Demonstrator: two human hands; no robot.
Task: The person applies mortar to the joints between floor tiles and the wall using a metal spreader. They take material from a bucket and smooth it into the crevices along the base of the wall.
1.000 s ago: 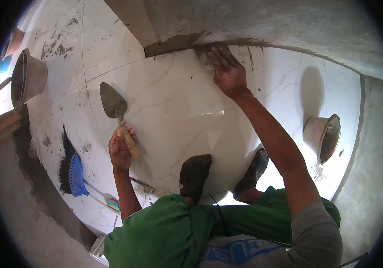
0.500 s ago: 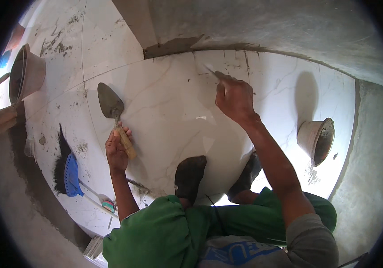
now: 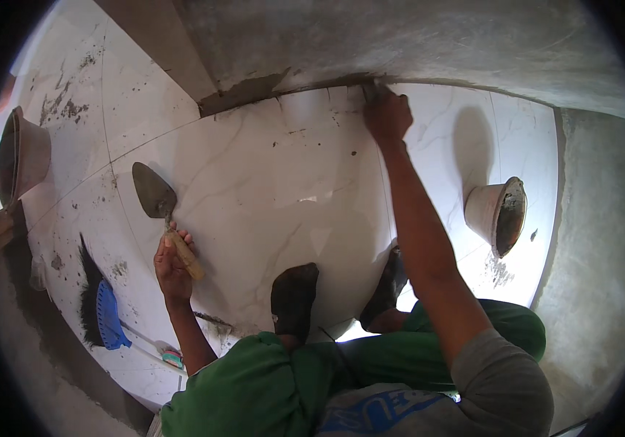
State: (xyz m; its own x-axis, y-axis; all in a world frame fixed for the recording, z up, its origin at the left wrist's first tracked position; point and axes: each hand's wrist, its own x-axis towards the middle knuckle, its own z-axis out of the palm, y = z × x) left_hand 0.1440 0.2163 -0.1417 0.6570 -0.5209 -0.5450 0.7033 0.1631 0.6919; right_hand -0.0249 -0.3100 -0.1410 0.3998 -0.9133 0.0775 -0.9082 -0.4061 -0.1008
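My left hand (image 3: pixel 172 271) is closed around the wooden handle of a pointing trowel (image 3: pixel 154 191), whose grey leaf-shaped blade points away from me above the floor. At the foot of the far wall, my right hand (image 3: pixel 388 118) grips a thin-bladed tool (image 3: pixel 370 92). Most of that tool is hidden by the fingers, and its exact kind is unclear. Its blade is close to the seam where the white tiled floor (image 3: pixel 254 175) meets the grey wall (image 3: pixel 414 44); contact cannot be made out. Dark smears and crumbs lie on the tiles beside this hand.
A bucket (image 3: pixel 481 211) with grey residue stands tilted-looking at the right. Another bucket (image 3: pixel 32 160) is at the far left. A blue broom (image 3: pixel 111 317) with black bristles lies at the left. My dark-covered feet (image 3: pixel 294 295) rest on the tiles. A wall corner (image 3: pixel 207 102) juts out ahead.
My right hand has moved forward to the base of the wall with the thin-bladed tool. My left hand still holds the trowel, and the whole view has shifted slightly.
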